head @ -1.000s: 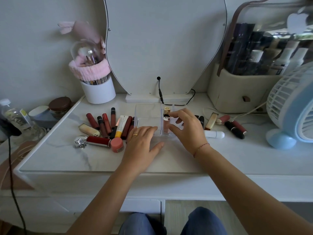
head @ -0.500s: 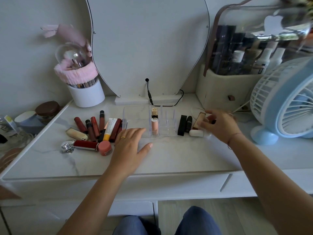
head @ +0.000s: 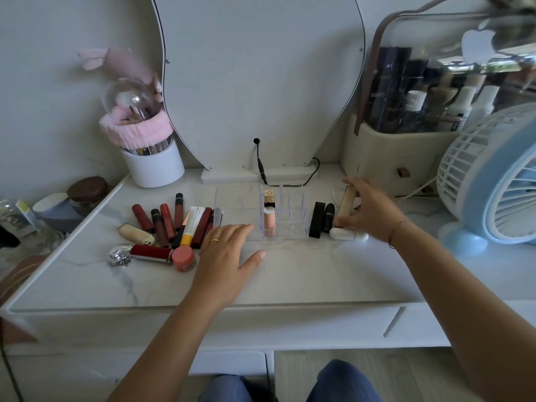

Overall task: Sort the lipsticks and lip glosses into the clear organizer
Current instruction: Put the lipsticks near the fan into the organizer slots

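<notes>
The counter (head: 304, 280) is a pale marbled slab; its front edge runs across the lower view, and a broad bare strip lies between that edge and the clear organizer (head: 278, 216). The organizer stands at mid-counter, directly in front of the mirror base (head: 255, 175). Right of the organizer, the blue fan (head: 499, 181) closes off the counter's right end, with the beige cosmetics case (head: 391, 161) behind it. Left of the organizer, the white brush cup (head: 153, 166) stands at the back edge. The left hand (head: 229, 259) rests flat on the counter just in front of the organizer's left compartment, fingers spread and holding nothing. The right hand (head: 374, 210) is right of the organizer, its fingers closed around a beige tube (head: 347, 202) tilted above the counter. A cluster of red lip glosses (head: 168, 219) lies left of the organizer. Two black lipsticks (head: 322, 219) and a white tube (head: 348, 235) lie just beside its right wall. Inside the organizer, a pink lipstick (head: 269, 221) stands upright in front of a gold-capped lipstick (head: 269, 197).
</notes>
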`<act>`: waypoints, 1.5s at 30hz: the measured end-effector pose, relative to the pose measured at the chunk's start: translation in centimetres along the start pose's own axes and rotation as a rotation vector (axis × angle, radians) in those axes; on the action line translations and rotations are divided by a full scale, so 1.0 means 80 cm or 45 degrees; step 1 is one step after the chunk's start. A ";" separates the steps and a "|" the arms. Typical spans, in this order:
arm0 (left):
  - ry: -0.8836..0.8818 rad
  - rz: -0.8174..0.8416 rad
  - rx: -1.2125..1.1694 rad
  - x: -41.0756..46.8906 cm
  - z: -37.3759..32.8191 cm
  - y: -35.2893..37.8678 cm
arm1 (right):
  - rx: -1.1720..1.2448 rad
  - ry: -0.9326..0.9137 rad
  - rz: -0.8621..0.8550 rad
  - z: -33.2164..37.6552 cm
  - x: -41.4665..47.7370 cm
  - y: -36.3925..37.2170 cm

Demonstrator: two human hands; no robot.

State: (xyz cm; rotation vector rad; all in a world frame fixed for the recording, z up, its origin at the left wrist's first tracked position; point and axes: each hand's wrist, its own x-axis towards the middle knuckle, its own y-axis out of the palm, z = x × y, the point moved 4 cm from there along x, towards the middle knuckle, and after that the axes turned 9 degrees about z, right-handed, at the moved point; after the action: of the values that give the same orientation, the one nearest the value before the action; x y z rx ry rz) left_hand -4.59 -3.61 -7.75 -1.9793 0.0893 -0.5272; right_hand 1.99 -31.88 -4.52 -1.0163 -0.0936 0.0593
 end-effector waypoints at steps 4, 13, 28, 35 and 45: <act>-0.001 0.001 -0.001 0.000 0.000 0.000 | 0.124 -0.094 -0.205 0.008 0.001 -0.009; 0.010 0.002 0.001 0.001 0.001 0.001 | 0.501 -0.295 -0.521 0.070 0.010 -0.060; 0.018 -0.038 -0.034 0.000 0.002 0.002 | 0.474 -0.338 0.003 0.101 0.056 0.008; 0.021 -0.028 -0.030 0.000 0.001 0.002 | 0.370 -0.299 0.067 0.092 0.050 0.014; 0.029 -0.033 -0.031 0.000 0.002 0.003 | 0.007 -0.233 0.084 0.033 -0.014 -0.013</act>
State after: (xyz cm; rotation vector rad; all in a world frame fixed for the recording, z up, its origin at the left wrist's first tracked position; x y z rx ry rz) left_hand -4.49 -3.59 -8.02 -2.0010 0.0850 -0.5683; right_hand 0.58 -30.32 -2.31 -1.0070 -0.2266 0.2124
